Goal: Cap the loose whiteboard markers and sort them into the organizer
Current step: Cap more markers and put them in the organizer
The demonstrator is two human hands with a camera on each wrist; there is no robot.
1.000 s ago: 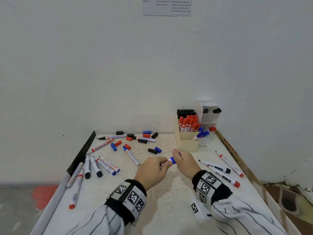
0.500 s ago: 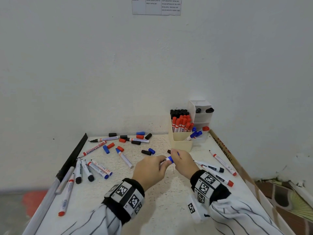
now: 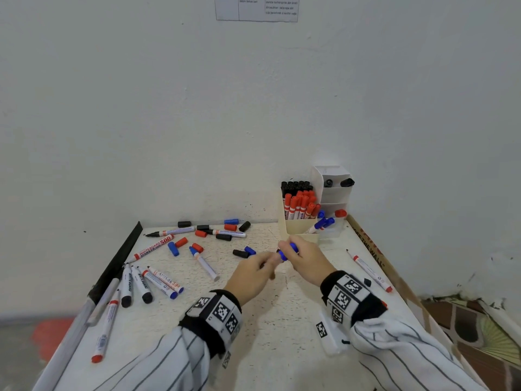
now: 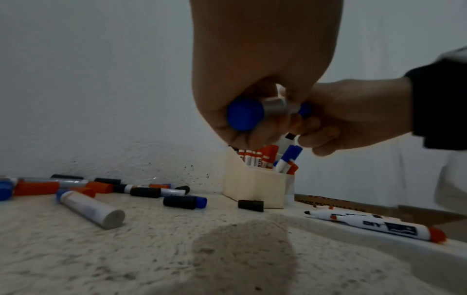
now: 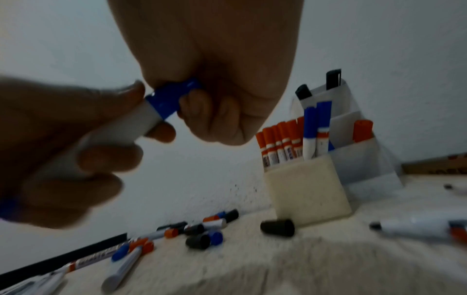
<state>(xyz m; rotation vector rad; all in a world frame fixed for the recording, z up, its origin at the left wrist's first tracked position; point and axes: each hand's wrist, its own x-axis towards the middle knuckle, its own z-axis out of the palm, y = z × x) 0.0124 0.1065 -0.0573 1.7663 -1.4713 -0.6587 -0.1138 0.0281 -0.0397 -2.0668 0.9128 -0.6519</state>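
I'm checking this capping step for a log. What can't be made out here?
- Blue cap seating: right hand covers the joint in the right wrist view.
- Marker barrel print: left hand hides it in the head view.
- Wall notice: cut off by the top edge, text too small.

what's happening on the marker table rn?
A person is capping a blue marker above the table: the left hand grips the barrel and the right hand holds the blue cap at its end. The organizer by the wall already holds black, red and a few blue markers. Many loose markers and caps still lie on the table, mostly to the left.
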